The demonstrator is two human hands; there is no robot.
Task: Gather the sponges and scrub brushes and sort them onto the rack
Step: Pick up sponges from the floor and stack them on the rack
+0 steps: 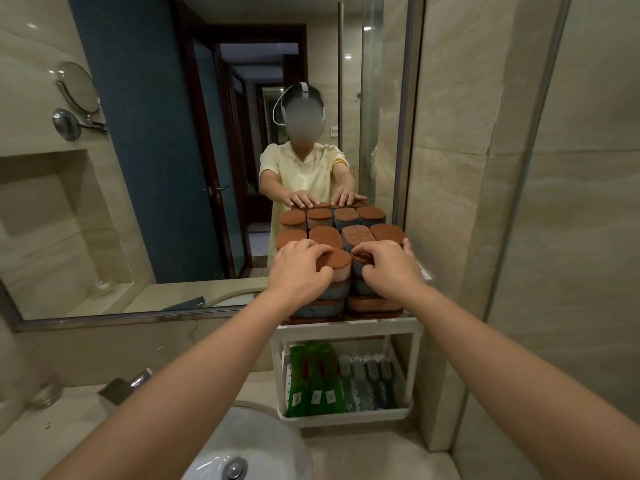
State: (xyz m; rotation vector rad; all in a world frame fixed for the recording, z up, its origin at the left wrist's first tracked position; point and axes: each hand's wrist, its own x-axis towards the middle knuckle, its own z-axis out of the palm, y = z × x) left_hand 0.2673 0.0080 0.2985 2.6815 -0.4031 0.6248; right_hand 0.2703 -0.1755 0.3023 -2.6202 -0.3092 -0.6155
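Reaching forward from the bottom corners of the frame, both bare forearms are converging on the sponge stacks [325,299], which are sitting on the top shelf of the white rack [349,329] just right of centre. The left hand [299,263] is lying palm-down over the left top sponge [337,259], its fingers curling across the rust-brown scouring face and its thumb pressing against the near side, so it is gripping that sponge. The right hand [388,263], close beside it, is bending sharply at the knuckles, its fingers curling tightly over the right top sponge [357,270] and its thumb pinching the grey side from the front; it too is holding its sponge. Below, on the rack's lower shelf in the lower middle of the frame, green scrub brushes [313,379] are lying side by side on the left and grey scrub brushes [369,379] on the right. The mirror [156,150] behind is reflecting the stacks, showing more brown sponge tops. A white basin [256,441] is showing at the bottom centre, and a chrome faucet [128,384] is standing at the lower left.
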